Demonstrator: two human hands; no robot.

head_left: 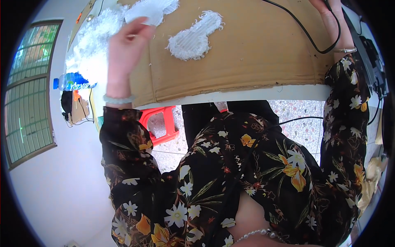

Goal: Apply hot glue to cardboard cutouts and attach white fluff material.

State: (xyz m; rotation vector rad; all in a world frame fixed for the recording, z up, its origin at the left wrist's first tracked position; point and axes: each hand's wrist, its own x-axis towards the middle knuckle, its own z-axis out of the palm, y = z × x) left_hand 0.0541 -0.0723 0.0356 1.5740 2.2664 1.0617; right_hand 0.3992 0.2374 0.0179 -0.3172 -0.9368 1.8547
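Observation:
My left hand (131,47) is at the upper left, its thumb and fingers pinched together at the lower edge of a white fringed piece (153,13). That piece is partly cut off by the top of the view. A second white piece (193,38), ribbed, shaped like a shoe sole and frayed all round, lies flat on the brown cardboard (255,53). At the top right corner my right hand (328,7) has a black cable (304,31) running beside it. Its fingers are mostly beyond the view, so what it holds is hidden.
A heap of white fringed material (96,37) lies left of my left hand, beside a blue-labelled bottle (74,81). The cable loops over the cardboard's right side. Below the table's front edge stands a red plastic stool (162,123). Dark equipment (372,61) is at the far right.

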